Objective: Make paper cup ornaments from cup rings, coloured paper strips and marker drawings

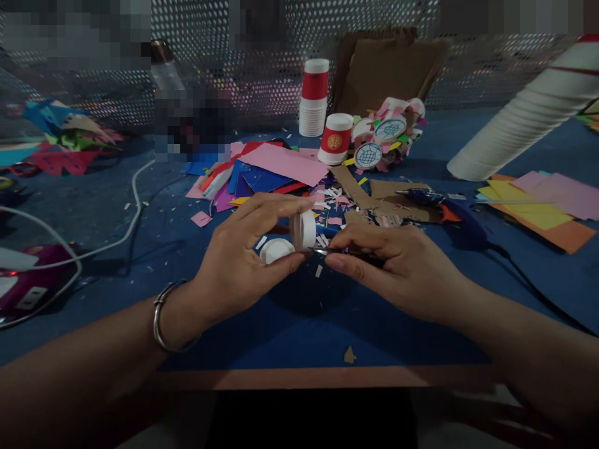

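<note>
White cup piece is held up above the surface, in front of the person, pinched between the fingers and thumb of the left hand. The right hand has its grip closed around a thin metal blade, its tip at the lower edge of the piece; most of the tool is hidden by the fingers. A second white piece lies just beyond the left thumb. Paper scraps are scattered behind the hands, near a pink sheet. Farther back, a red-and-white cup sits upside down beside a cluster of decorated cup bottoms. A blue corded tool lies to the right.
</note>
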The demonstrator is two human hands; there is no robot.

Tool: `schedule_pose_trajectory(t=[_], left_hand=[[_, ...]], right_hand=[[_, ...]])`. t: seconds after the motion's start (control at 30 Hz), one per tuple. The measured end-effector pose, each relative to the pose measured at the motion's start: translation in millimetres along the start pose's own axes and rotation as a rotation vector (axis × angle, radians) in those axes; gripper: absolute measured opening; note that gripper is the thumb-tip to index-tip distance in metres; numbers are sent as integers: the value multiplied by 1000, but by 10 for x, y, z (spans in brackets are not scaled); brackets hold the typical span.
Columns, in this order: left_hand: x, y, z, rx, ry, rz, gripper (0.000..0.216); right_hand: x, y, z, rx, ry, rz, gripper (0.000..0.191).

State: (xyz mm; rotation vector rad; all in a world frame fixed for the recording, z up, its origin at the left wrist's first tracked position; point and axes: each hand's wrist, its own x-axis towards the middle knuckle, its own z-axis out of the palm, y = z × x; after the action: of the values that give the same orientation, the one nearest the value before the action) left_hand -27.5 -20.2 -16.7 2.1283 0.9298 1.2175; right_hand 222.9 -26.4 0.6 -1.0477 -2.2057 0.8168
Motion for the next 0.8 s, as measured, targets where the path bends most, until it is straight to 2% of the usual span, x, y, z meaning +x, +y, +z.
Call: schedule_pose_trajectory(t=[0.23, 0.5, 0.8], left_hand=[[9, -78, -7, -34, 4, 49, 59], [21, -47, -3, -27, -68, 49, 60], [69, -2, -24, 250, -66, 249, 51]], right_hand=[[22, 18, -5, 27, 18, 25, 30], [25, 13, -39, 116, 41, 48, 40], [32, -3, -49, 82, 30, 11, 45]])
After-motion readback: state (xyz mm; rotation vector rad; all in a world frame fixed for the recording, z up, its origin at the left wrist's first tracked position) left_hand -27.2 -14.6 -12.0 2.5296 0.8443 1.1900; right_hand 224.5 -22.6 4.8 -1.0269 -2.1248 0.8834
